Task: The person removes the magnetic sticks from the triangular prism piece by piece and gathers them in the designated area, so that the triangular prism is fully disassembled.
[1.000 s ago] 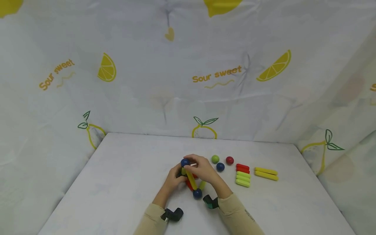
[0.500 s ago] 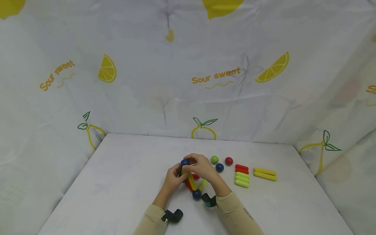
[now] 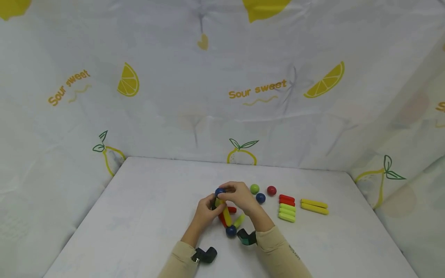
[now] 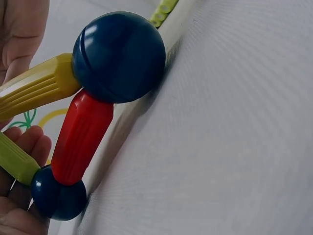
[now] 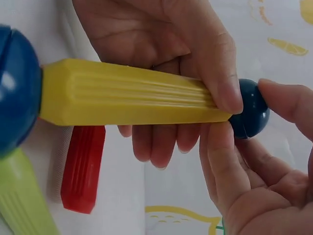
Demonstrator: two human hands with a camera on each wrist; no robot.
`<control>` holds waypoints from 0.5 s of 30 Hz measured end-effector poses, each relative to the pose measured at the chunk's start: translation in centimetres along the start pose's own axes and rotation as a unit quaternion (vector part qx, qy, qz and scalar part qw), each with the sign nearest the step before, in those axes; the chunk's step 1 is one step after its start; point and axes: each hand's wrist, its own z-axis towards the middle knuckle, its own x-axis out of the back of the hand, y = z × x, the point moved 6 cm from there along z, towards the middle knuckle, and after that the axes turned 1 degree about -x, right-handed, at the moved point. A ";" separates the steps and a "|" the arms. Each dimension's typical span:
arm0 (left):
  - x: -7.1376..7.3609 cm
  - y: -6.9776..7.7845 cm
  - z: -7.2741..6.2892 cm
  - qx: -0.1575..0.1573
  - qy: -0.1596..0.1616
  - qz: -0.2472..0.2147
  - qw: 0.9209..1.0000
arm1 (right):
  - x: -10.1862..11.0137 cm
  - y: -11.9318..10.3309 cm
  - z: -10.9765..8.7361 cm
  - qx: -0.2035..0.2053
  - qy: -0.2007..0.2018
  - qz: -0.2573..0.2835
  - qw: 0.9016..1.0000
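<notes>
Left hand (image 3: 204,212): pinching, with thumb (image 5: 227,93) in front and fingers (image 5: 159,147) behind.
Right hand (image 3: 240,197): pinching, just beside the left one.
Forearms (image 3: 190,234): both reach forward, slanted inward to each other.

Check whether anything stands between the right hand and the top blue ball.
Nothing visible does: the right hand is at the top blue ball, its fingers touching it. Closest by is the left hand, its thumb on the yellow stick just below the ball.
</notes>
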 end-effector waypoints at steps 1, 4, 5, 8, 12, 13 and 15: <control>0.0 0.0 0.0 0.002 0.003 0.005 1.000 | 0.1 0.0 0.0 -0.001 -0.005 0.023 1.000; -0.2 0.0 0.1 -0.005 0.001 0.026 1.000 | 0.6 0.0 0.1 0.003 -0.015 0.087 0.996; -0.3 0.0 0.2 -0.008 -0.001 0.031 0.999 | 0.9 0.0 0.1 0.006 -0.013 0.106 0.994; -0.6 -0.1 0.2 -0.022 -0.010 0.034 0.999 | 2.0 0.5 0.1 0.011 0.014 0.125 0.992; -0.5 -0.2 0.1 -0.031 -0.013 0.020 0.999 | 3.7 2.3 -0.1 -0.006 0.075 0.120 0.990; -0.5 -0.3 0.0 -0.031 -0.014 0.021 0.999 | 4.0 2.8 -0.2 -0.012 0.089 0.114 0.989; -0.4 -0.3 -0.1 -0.026 -0.019 0.023 0.999 | 4.4 3.8 -0.5 -0.025 0.112 0.091 0.989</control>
